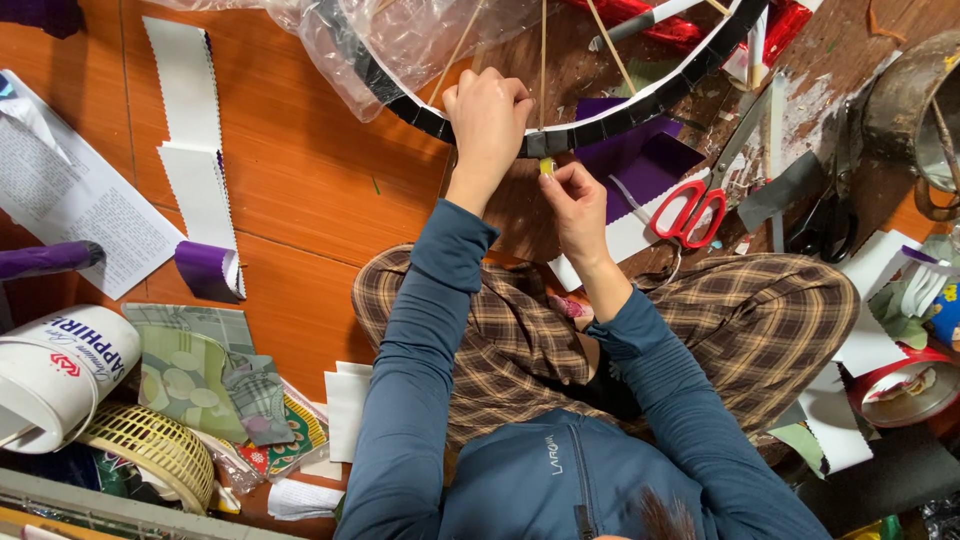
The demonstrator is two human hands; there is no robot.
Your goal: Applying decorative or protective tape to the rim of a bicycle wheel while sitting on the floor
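Gripping the black hoop rim with left hand, right hand pinching a small yellow-green bit underneath, red scissors at 3 o'clock.

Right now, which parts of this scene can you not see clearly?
Head view:
- Left hand: its fingers curl over the black curved frame, hiding the frame beneath.
- Right hand: pinches a small yellowish piece, too small to identify.
- Metal pot: cut off by the right edge.
- Clear plastic bag: cut off by the top edge.
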